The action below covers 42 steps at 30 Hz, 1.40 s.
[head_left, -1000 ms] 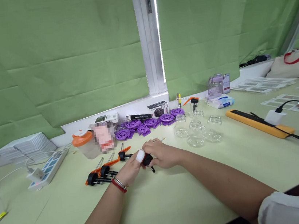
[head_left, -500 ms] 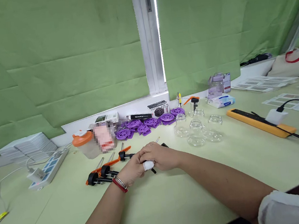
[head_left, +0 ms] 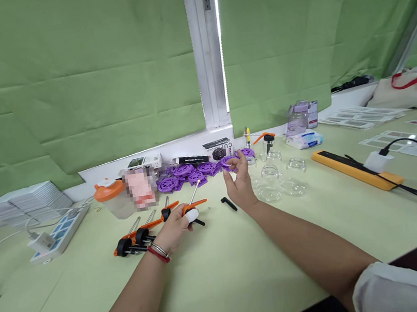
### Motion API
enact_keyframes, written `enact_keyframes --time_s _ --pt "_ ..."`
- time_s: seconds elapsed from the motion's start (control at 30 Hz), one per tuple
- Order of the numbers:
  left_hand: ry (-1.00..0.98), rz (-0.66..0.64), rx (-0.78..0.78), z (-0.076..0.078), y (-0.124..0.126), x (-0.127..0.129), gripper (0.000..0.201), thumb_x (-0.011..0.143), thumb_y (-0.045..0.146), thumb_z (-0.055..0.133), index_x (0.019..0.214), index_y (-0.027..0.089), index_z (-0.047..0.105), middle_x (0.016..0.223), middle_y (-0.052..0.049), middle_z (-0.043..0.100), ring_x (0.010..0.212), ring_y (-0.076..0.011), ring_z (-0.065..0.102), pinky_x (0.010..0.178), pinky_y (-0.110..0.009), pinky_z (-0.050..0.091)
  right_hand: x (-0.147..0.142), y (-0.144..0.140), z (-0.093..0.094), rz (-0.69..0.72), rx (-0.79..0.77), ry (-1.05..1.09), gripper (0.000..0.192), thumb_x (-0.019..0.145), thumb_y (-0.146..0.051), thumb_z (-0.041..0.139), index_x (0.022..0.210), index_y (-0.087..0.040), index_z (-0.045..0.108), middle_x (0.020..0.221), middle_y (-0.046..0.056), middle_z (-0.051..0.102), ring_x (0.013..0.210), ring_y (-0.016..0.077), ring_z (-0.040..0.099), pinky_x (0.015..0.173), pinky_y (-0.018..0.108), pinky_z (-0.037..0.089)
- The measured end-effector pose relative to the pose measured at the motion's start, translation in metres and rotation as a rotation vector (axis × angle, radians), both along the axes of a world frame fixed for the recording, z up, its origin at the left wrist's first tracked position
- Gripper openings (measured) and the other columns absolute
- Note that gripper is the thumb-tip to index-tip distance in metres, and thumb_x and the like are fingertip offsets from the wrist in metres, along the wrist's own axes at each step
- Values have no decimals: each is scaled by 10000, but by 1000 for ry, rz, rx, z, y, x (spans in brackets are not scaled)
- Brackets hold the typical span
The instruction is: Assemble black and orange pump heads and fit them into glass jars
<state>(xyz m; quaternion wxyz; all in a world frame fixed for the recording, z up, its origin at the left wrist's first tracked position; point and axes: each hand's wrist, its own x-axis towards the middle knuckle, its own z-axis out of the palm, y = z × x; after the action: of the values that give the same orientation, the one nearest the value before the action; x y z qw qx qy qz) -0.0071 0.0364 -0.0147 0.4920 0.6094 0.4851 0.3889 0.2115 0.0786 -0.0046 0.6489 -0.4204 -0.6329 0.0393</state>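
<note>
My left hand (head_left: 174,227) is closed around an orange-and-black part with a thin metal rod (head_left: 194,191) pointing up and away. A white covering wraps its thumb. To its left lie several similar orange and black parts with rods (head_left: 138,236). My right hand (head_left: 240,182) is raised with fingers apart and nothing visible in them, between the purple spoked discs (head_left: 197,177) and several clear jars (head_left: 271,194). On the table between my hands rests a small black L-shaped piece (head_left: 229,204).
An orange-lidded cup (head_left: 116,201) and a white power strip (head_left: 63,235) stand left. An orange-yellow power strip (head_left: 356,170) with black cables lies right. Behind are a tissue pack (head_left: 304,139), a purple-lidded jar (head_left: 299,118), and a yellow-handled screwdriver (head_left: 247,134).
My hands have come apart. The right hand has lifted away and opened, moving right and up; the left keeps the orange-and-black part, now plainly visible. The black L-shaped piece is uncovered.
</note>
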Motion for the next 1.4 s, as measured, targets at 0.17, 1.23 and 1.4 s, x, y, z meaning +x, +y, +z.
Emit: enact_keyframes --time_s 0.17,1.23,1.4 --pt "-31 -17 -5 0 0 0 249 732 381 662 819 160 585 693 17 523 568 -103 508 587 -244 415 5 16 -20 -40 -103 4 663 879 -253 423 1447 -171 90 1105 110 503 923 200 491 872 388 430" --pt "-169 85 -84 -5 4 5 318 711 384 683 864 175 498 729 40 474 542 -79 497 482 -232 438 -12 7 -25 17 -610 -882 168 859 -241 544 943 -171 672 1001 100 648 947 212 550 759 299 314" --pt "-117 86 -70 -4 5 4 310 727 403 671 808 177 474 678 57 447 490 -67 470 464 -224 409 1 4 -11 -68 -973 -781 268 790 -336 618 991 -159 626 993 111 647 854 220 601 606 266 358"
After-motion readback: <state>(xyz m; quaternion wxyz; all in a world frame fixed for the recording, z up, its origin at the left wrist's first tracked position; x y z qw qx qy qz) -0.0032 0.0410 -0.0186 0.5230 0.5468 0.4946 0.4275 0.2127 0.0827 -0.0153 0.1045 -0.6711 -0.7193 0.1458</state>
